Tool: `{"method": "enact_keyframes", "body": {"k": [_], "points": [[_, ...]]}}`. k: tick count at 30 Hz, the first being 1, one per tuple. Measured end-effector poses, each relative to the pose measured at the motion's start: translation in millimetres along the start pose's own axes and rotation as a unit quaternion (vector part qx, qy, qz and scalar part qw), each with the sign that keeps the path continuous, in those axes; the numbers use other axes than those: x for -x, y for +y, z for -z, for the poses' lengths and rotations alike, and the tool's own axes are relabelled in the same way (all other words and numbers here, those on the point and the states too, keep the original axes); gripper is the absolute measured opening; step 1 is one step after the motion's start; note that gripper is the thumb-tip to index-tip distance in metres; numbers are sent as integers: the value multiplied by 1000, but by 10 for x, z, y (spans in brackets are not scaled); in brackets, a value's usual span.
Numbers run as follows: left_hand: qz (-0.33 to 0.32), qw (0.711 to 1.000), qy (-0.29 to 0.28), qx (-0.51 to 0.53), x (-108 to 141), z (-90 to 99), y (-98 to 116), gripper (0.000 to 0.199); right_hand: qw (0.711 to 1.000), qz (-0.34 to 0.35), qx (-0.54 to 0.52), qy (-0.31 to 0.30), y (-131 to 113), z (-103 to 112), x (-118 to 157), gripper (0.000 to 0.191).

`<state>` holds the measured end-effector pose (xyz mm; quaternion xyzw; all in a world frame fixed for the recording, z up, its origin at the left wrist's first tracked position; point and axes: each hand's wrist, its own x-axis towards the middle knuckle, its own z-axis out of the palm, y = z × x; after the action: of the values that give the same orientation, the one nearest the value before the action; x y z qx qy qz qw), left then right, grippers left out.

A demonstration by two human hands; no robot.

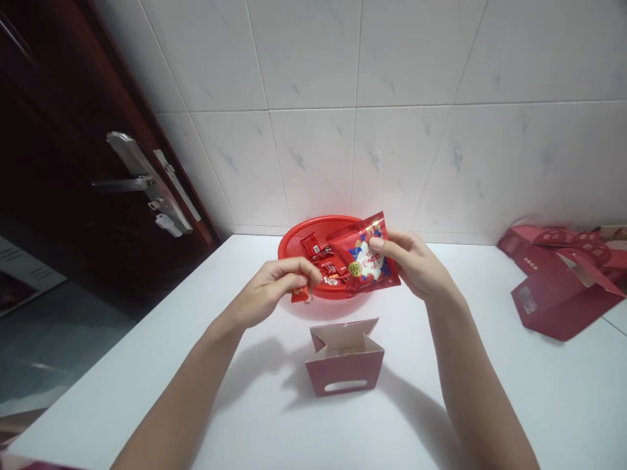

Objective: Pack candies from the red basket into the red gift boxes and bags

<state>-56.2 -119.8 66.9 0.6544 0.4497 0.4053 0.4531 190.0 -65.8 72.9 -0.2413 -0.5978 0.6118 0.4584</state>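
Hands (277, 287) pinching red packets (366, 256), one each, open box (345, 365) below, between them

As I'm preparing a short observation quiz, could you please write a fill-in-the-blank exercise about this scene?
1. The left hand pinches a small red packet; the larger packet is in the ____ hand.
2. The round mesh basket is coloured ____.
3. The open box stands on a tabletop coloured ____.

Missing words: right; red; white.
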Motion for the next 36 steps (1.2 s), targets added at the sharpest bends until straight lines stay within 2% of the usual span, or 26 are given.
{"method": "enact_keyframes", "body": {"k": [6, 9, 11, 16, 19, 22, 26, 30, 36], "points": [[-13, 994, -15, -109, 434, -96, 39, 29, 995, 39, 83, -34, -103, -106, 217, 18], [-32, 982, -40, -180, 584, -221, 59, 34, 992, 58, 102, -38, -134, -127, 298, 16], [-43, 974, -34, -222, 630, -321, 49, 32, 991, 65, 108, -37, -143, -138, 342, 16], [-60, 962, 44, -261, 608, -487, -84, 38, 988, 78, 122, -45, -132, -182, 382, 17], [-38, 963, 56, -262, 594, -503, -159, 33, 984, 107, 131, -62, -110, -211, 366, 16], [-8, 969, 41, -243, 594, -486, -179, 34, 981, 115, 136, -74, -87, -230, 351, 18], [6, 985, -10, -171, 572, -448, -166, 43, 978, 101, 149, -103, -76, -233, 350, 22], [16, 989, -30, -141, 533, -419, -179, 44, 971, 95, 166, -142, -76, -205, 357, 24], [81, 982, -22, -167, 534, -404, -195, 40, 932, 111, 304, -161, -59, -148, 371, 18]]}}
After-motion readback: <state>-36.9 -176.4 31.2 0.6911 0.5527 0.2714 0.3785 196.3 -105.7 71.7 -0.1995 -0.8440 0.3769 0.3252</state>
